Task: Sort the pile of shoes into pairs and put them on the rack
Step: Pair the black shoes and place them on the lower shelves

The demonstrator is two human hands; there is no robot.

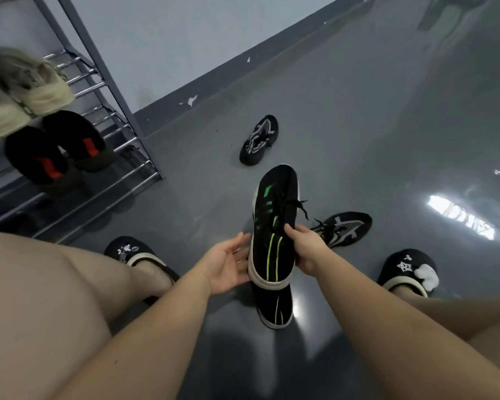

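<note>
Seen through my head camera, my right hand grips a black sneaker with green stripes by its right side, thumb hooked over the upper near the laces, holding it above the grey floor with the toe pointing away. My left hand is open, fingers relaxed, its palm and fingertips against the sneaker's white sole edge on the left. Directly beneath, its matching green-striped sneaker lies on the floor, mostly hidden by the raised one. Just right of my right hand, a black sneaker with white markings rests on the floor; a second black-and-white sneaker lies farther off, near the wall's dark baseboard. At far left stands the metal shoe rack, its chrome bars carrying a pair of black shoes with red insoles on a middle tier and a blurred pair of fuzzy beige slippers above. My feet, in black slippers with white charms, flank the scene near left and near right.
</note>
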